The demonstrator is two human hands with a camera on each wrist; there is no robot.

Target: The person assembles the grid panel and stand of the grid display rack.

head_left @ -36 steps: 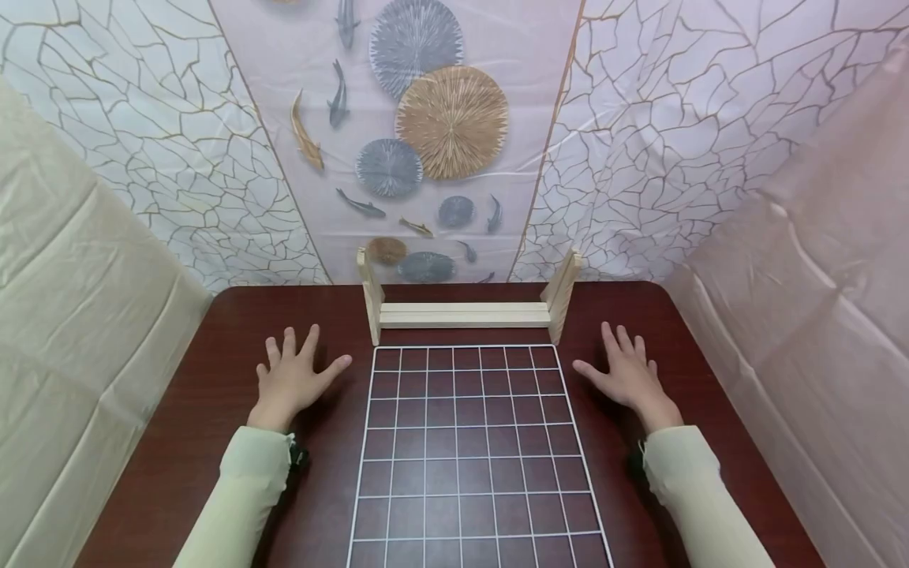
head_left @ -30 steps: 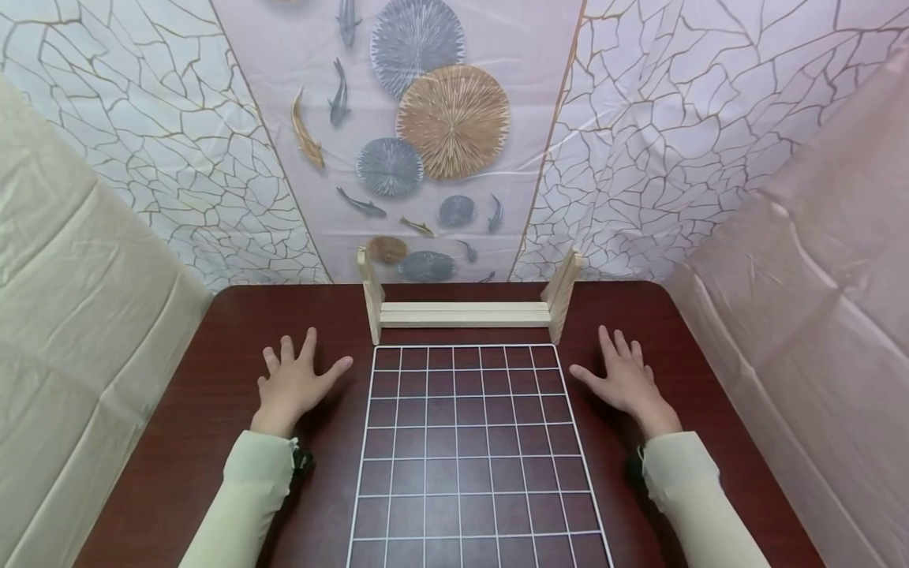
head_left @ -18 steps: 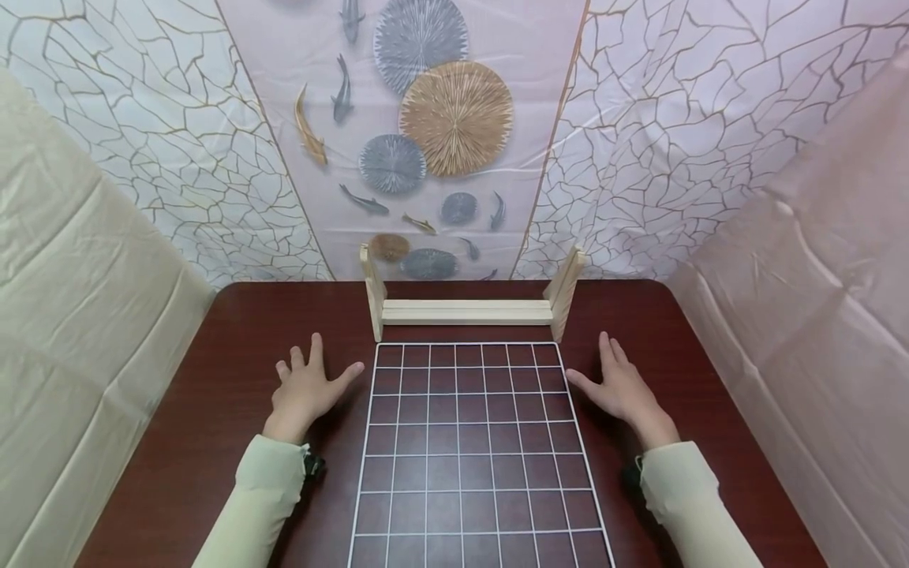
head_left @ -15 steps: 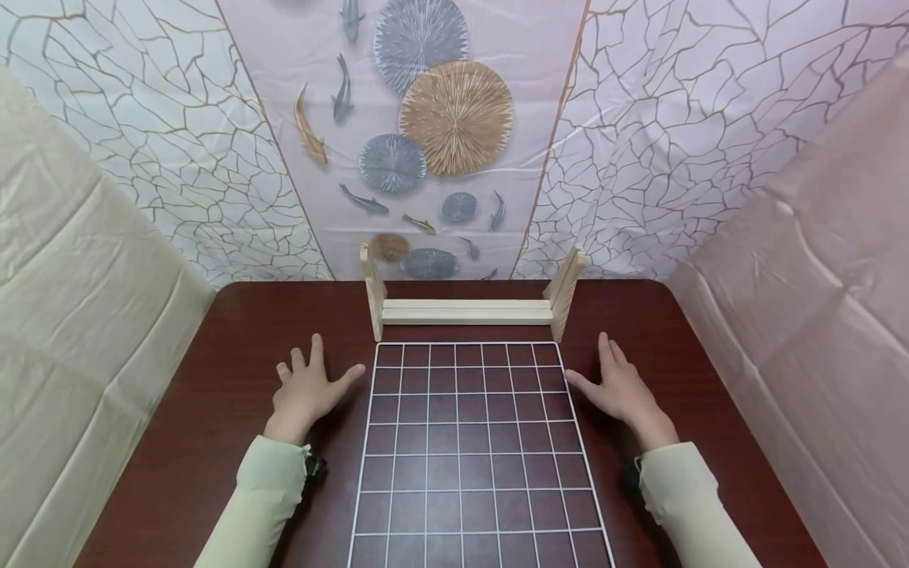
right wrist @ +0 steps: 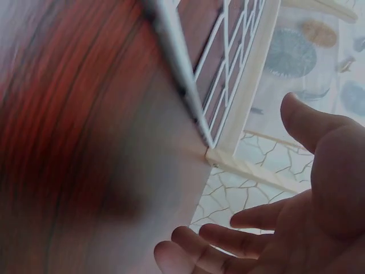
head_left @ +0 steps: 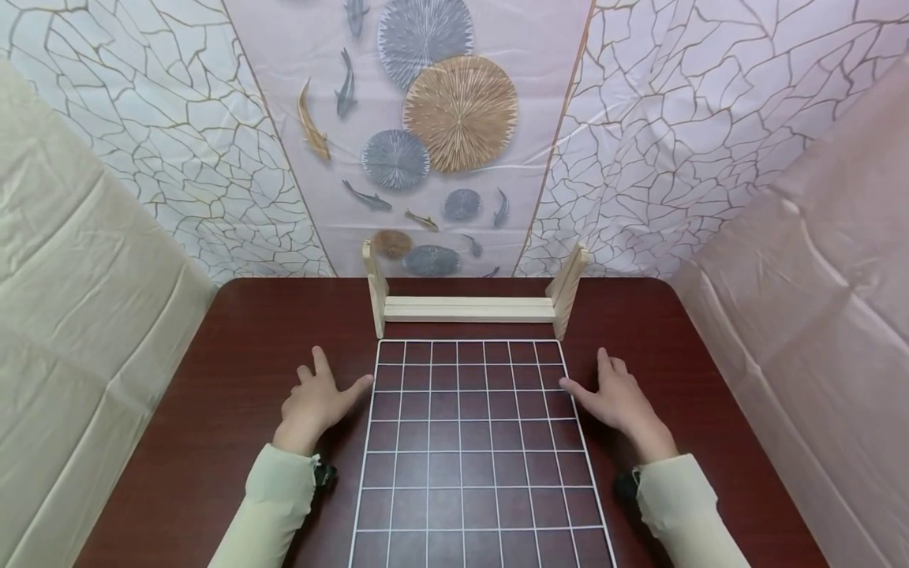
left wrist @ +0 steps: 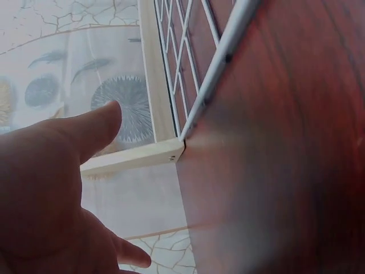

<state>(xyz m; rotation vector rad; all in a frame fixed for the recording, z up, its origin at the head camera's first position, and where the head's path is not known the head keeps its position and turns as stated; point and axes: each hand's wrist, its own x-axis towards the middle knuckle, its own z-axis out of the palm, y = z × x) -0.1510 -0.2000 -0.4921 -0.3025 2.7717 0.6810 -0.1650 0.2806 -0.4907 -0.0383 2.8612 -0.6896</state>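
A white wire grid panel (head_left: 460,451) lies flat on the dark red-brown table, running off the bottom of the head view. Behind its far edge stands a pale wooden frame (head_left: 469,309) with two upright sides and a low crossbar. My left hand (head_left: 312,406) hovers beside the panel's left edge, fingers spread, thumb pointing at the wire. On the other side, my right hand (head_left: 625,406) has its thumb tip over the right edge wire in the head view. Both wrist views show the hands holding nothing, apart from the grid panel (left wrist: 219,57) and the wooden frame (right wrist: 251,168).
The table (head_left: 213,426) has rounded far corners. A patterned cloth (head_left: 639,158) with fish and round leaf prints hangs behind it. Beige cloth sides (head_left: 78,315) close in the left and right.
Both hands have moved inward toward the grid panel and a little nearer the body, their thumbs now at its side edges. The panel and wooden frame stay put; the head view tilts down slightly.
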